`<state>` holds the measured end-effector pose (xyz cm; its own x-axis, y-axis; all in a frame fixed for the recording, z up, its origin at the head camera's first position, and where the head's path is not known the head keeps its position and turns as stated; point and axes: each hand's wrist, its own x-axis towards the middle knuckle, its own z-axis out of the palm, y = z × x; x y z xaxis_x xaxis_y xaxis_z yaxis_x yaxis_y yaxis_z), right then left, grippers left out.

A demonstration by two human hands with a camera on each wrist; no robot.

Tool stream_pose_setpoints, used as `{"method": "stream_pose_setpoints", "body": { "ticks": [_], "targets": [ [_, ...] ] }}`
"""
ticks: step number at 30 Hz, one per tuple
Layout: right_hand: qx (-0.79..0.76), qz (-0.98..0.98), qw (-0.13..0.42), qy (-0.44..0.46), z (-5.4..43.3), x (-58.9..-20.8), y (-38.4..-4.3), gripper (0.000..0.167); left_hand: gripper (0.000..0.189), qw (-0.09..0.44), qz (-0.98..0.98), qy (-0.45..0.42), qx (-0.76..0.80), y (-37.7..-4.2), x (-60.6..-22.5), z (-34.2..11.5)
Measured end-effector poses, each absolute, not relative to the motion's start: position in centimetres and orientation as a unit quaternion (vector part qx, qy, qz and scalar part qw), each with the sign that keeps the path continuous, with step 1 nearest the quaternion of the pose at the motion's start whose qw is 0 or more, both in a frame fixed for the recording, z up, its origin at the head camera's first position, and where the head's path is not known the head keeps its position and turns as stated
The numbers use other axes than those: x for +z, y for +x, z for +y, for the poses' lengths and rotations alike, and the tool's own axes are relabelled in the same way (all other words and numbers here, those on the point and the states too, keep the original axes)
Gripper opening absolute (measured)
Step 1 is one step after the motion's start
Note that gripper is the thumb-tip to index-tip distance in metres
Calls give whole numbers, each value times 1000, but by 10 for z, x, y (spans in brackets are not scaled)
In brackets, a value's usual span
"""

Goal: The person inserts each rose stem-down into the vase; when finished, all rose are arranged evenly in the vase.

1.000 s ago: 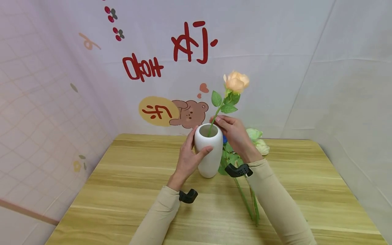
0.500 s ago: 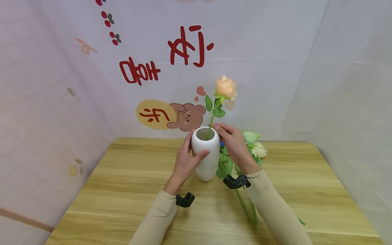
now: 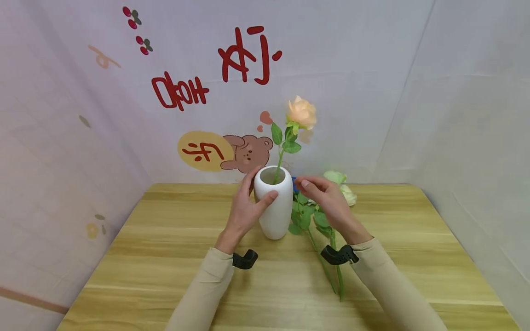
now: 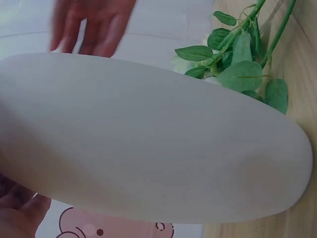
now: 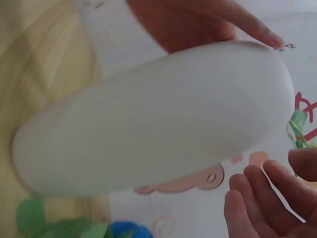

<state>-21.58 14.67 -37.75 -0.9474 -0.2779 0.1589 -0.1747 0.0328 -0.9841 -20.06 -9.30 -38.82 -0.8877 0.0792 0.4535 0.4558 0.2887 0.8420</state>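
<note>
A white vase (image 3: 275,216) stands upright on the wooden table in the head view, and its smooth side fills much of both wrist views. My left hand (image 3: 242,211) holds the vase near its top, thumb at the front and fingers round the left side. One peach rose (image 3: 301,113) leans slightly right in the vase, its lower stem hidden inside. Just right of the rim is my right hand (image 3: 333,204), apart from the stem. In the right wrist view its fingers (image 5: 252,193) are loosely bent with nothing between them.
Several flowers lie on the table right of the vase: a pale green bloom (image 3: 335,177), a cream one (image 3: 349,195) and a blue one (image 3: 295,184), partly covered by my right hand. Their stems (image 3: 339,280) point towards me. A printed cloth wall (image 3: 352,115) stands behind the table.
My right hand has let go of the rose stem and drawn back to the right. The rose has gone from leaning right to more upright. My left hand still holds the vase.
</note>
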Motion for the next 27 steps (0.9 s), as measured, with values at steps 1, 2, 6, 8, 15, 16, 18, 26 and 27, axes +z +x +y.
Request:
{"method": "stream_pose_setpoints", "body": {
  "ticks": [1,2,6,8,15,16,18,26,27],
  "targets": [
    [-666,729,40,-153,152,-380,-215,47,78,166,-787,-170,-570,-201,-386,-93],
    [-654,741,46,-147,157,-382,-213,47,77,165,-788,-168,-569,-202,-384,-93],
    [-609,779,74,-131,174,-394,-209,46,77,152,-793,-157,-569,-202,-382,-92],
    [-595,787,95,-134,180,-402,-208,46,75,150,-790,-155,-573,-202,-383,-91],
    [-523,828,144,-141,192,-436,-205,41,80,159,-787,-153,-577,-201,-387,-92],
    [-510,836,147,-138,192,-440,-204,39,83,160,-786,-154,-576,-200,-387,-93],
    [-494,846,151,-134,192,-447,-202,35,88,162,-787,-157,-575,-200,-387,-93],
    [-412,889,135,-147,191,-464,-200,26,103,168,-790,-161,-568,-203,-388,-90],
    [-406,891,136,-149,190,-465,-200,25,103,168,-789,-161,-568,-203,-388,-90]
  ]
}}
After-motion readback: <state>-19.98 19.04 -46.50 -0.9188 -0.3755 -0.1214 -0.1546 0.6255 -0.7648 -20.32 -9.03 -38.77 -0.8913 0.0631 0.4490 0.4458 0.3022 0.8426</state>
